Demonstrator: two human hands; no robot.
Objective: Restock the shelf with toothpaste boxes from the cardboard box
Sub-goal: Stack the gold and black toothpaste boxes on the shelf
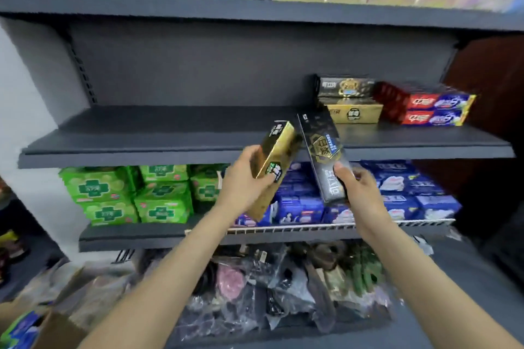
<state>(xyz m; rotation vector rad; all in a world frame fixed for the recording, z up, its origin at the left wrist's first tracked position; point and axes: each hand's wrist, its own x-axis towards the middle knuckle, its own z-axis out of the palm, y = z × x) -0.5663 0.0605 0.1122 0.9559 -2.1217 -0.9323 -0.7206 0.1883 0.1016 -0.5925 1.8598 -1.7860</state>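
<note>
black box [326,150] — large "白美", red boxes [433,110] — "中华"

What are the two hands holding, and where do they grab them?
The left hand grips a gold toothpaste box at its lower half. The right hand grips a black toothpaste box near its bottom end.

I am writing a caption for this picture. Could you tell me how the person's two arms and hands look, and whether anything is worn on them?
Both forearms are bare up to the bottom edge of the picture: no sleeve shows. The left hand and the right hand wear no glove, and I see no ring, watch or bracelet. The picture is slightly blurred, so small details could be missed.
</note>
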